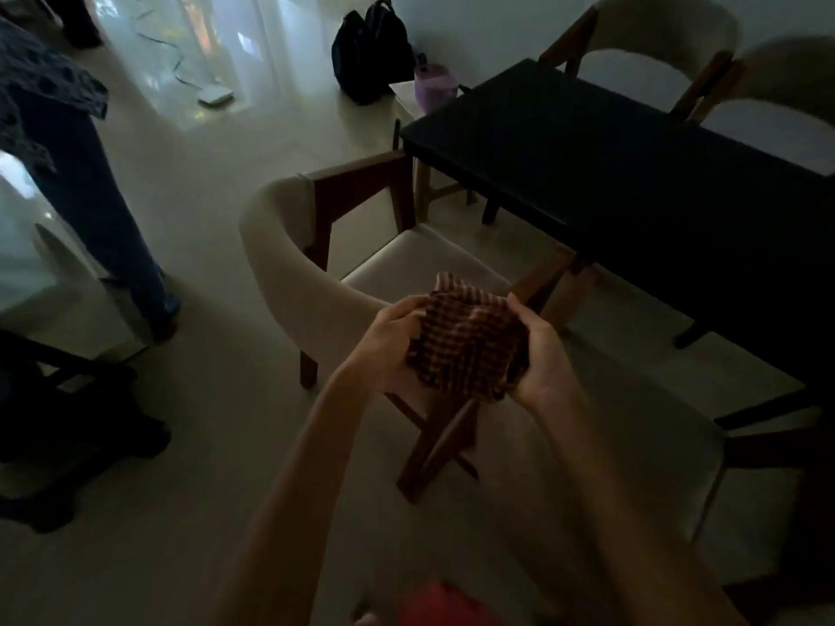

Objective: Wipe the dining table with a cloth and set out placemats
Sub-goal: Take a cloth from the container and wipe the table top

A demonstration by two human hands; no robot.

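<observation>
A bunched checked cloth (467, 338), dark red with pale lines, is held in front of me between both hands. My left hand (388, 343) grips its left side and my right hand (540, 354) grips its right side. The hands are above the floor and a chair, short of the dark dining table (632, 183), which fills the upper right. No placemats are in view. The room is dim.
A cream chair with a wooden frame (289, 264) stands between me and the table. Two more cream chairs (655, 33) are at the table's far side. A person's legs (90, 187) stand at left. A black backpack (368, 52) and a purple object (436, 85) sit by the wall.
</observation>
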